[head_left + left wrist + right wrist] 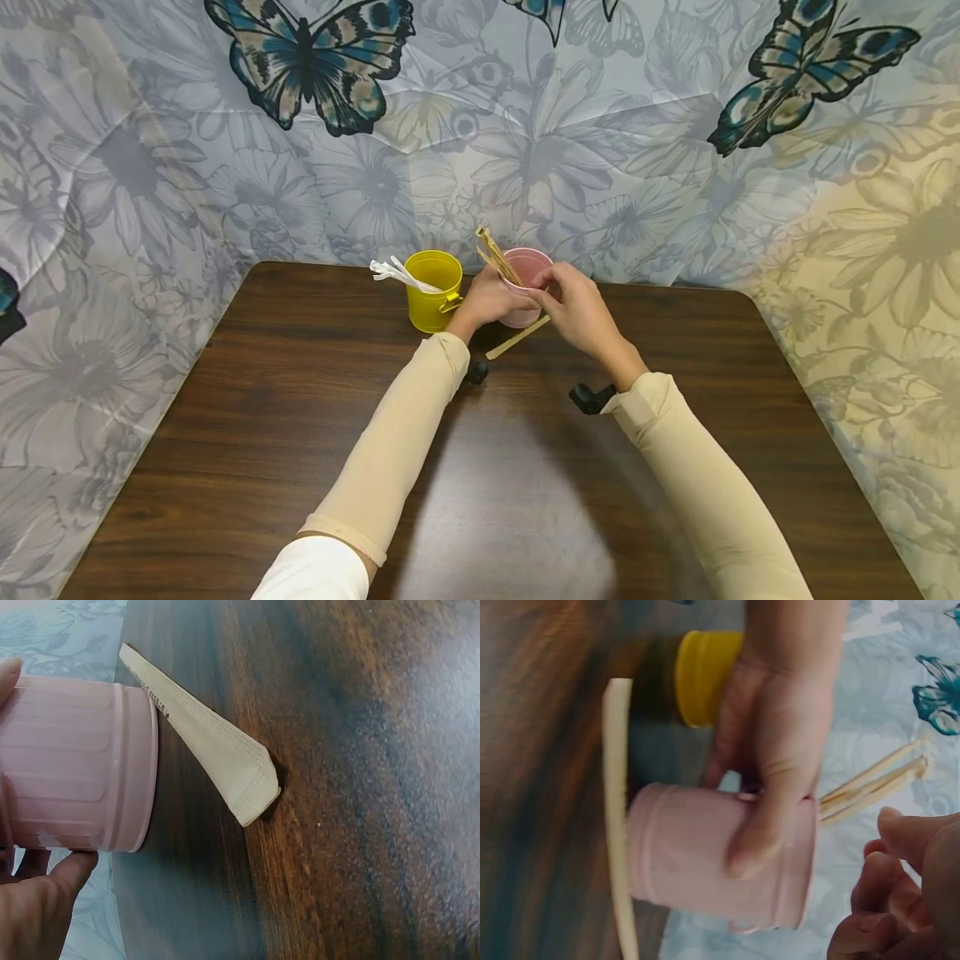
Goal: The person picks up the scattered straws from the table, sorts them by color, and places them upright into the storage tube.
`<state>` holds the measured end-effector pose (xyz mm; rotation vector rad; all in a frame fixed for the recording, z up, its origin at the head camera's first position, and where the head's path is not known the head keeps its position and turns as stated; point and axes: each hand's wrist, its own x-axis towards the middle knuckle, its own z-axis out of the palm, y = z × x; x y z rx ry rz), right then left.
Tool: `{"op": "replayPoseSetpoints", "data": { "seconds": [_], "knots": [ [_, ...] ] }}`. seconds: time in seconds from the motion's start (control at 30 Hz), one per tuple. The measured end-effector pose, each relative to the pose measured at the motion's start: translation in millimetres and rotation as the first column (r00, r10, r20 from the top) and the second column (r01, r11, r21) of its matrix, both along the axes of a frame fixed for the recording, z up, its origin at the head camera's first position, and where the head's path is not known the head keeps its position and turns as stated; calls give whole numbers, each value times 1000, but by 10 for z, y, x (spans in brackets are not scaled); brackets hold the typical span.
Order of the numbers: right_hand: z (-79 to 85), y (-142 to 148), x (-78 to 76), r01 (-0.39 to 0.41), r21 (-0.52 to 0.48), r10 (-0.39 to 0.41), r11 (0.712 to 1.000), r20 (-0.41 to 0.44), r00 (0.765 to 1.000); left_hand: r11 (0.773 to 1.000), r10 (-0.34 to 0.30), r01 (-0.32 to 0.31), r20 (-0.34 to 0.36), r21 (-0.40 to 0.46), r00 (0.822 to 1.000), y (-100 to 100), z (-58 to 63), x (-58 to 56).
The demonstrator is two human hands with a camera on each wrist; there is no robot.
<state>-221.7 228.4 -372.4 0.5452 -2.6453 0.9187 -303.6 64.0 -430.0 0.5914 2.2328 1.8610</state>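
Note:
My left hand point(489, 298) grips the pink bucket point(712, 851), its thumb lying along the bucket's side in the right wrist view. Several slim tan strips point(497, 250) lean out of the bucket's mouth. Close to the rim on the other side is my right hand point(577, 307). Its fingers are loosely bent, with nothing seen between them in the right wrist view. One flat tan paper sleeve point(214, 754) with small dark print lies on the table beside the bucket's base. The bucket's inside is mostly hidden.
A yellow bucket point(427, 312) holding several slim white sticks point(401, 273) stands left of the pink one, near the table's back edge. Behind the brown wooden table point(300, 417) hangs a cloth point(637, 167) printed with flowers and butterflies.

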Motion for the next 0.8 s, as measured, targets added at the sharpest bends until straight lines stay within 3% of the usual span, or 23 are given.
{"op": "replayPoseSetpoints", "data": {
  "seconds": [0.13,0.3,0.6,0.8],
  "knots": [
    [-114,49,107,-4,16,4,1000,48,999,999,29,-30,-50,-31,998,28,-117,-85],
    [-310,80,173,-31,42,25,999,129,991,997,51,-55,-60,-62,997,45,-157,-115],
    [-608,12,183,-155,145,110,977,276,955,992,45,-52,-60,-118,997,52,-184,-107],
    [-707,-50,151,-168,202,96,965,324,941,992,41,-47,-54,-116,998,36,-190,-117]
  ]
}}
